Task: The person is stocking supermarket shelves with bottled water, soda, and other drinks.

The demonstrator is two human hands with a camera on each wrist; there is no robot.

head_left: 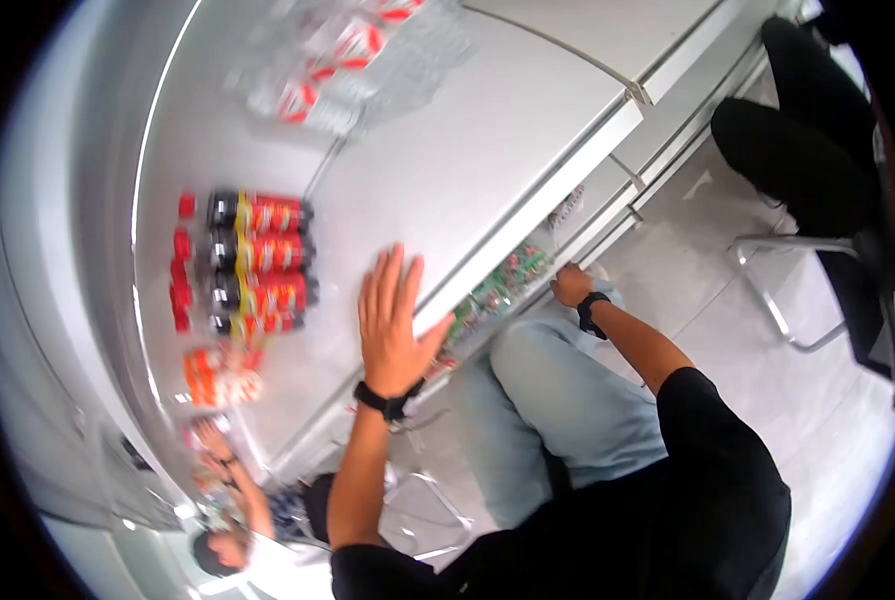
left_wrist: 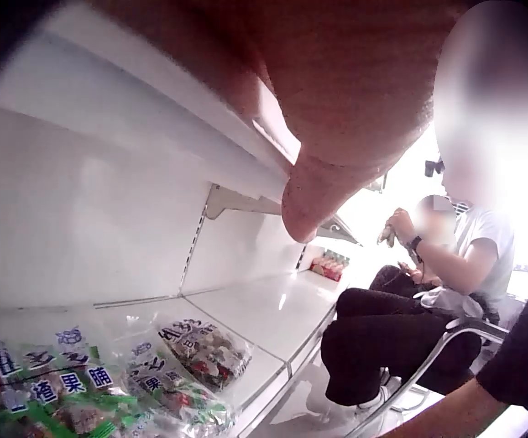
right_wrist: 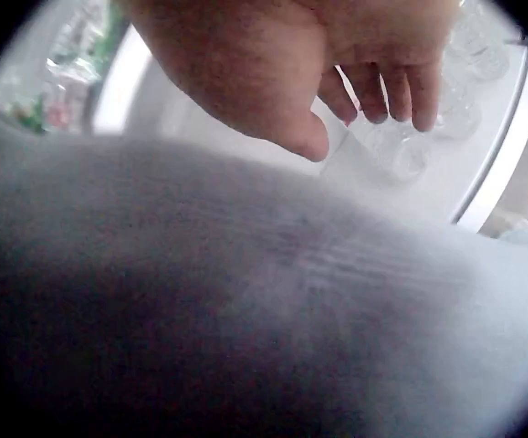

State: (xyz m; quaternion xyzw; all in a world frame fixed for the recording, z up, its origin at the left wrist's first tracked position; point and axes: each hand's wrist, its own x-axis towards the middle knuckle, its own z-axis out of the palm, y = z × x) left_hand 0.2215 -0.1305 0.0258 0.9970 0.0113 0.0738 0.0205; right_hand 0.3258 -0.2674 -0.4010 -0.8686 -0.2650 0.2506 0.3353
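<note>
My left hand (head_left: 393, 330) is at the front edge of the upper shelf (head_left: 468, 130), fingers straight and thumb out to the side, holding nothing. In the left wrist view its thumb (left_wrist: 309, 201) hangs in front of the shelf edge. Past my knee, my right hand (head_left: 573, 287) is near the lower shelf. The right wrist view shows that hand with its fingers (right_wrist: 369, 96) loosely bent and no object in them. Bagged snacks (left_wrist: 81, 383) in clear and green packaging lie on the shelf below my left hand.
Dark bottles (head_left: 263, 255) with red labels stand in a row on the upper shelf, with orange-and-white packs (head_left: 218, 378) beside them. Clear bottles (head_left: 358, 60) stand farther along. Other people sit nearby, one on a metal-framed chair (head_left: 768, 300). Another person's hand (head_left: 213, 440) reaches onto the shelf.
</note>
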